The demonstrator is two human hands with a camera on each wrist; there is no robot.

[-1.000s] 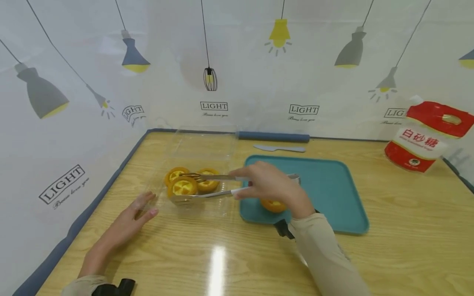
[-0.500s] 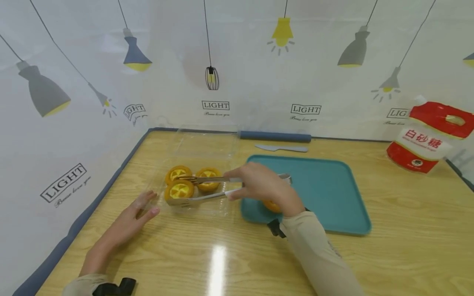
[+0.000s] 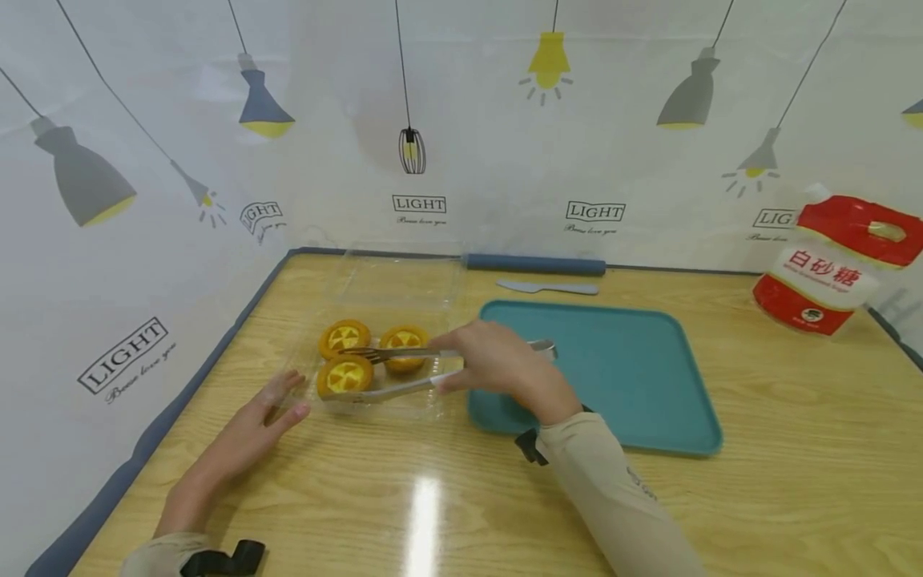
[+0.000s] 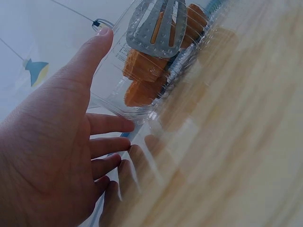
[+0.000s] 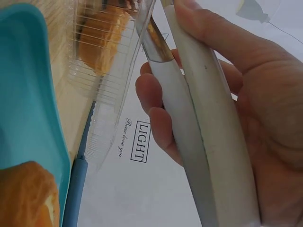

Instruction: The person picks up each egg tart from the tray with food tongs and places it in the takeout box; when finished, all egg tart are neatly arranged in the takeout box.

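Note:
My right hand (image 3: 497, 365) grips a pair of metal tongs (image 3: 407, 389) with pale handles. The tongs' arms stand spread on either side of the front left egg tart (image 3: 344, 377), inside a clear plastic clamshell box (image 3: 433, 410). A back left egg tart (image 3: 344, 338) and a right egg tart (image 3: 404, 344) sit close by in the box. My left hand (image 3: 252, 433) lies at the box's left side, fingers extended, forefinger tip at its corner in the left wrist view. One slotted tong end (image 4: 158, 30) shows there in front of the tarts.
A teal tray (image 3: 642, 377) lies right of the box; the right wrist view shows another tart (image 5: 28, 194) on it, hidden in the head view. Behind are a knife (image 3: 548, 287) and a blue roll (image 3: 534, 264). A sugar bag (image 3: 822, 272) stands far right. The box's lid (image 3: 404, 280) is raised open.
My right hand has moved left, and the tart between the tongs has come down and left beside the others. The tongs' arms look slightly farther apart. My left hand has stayed still.

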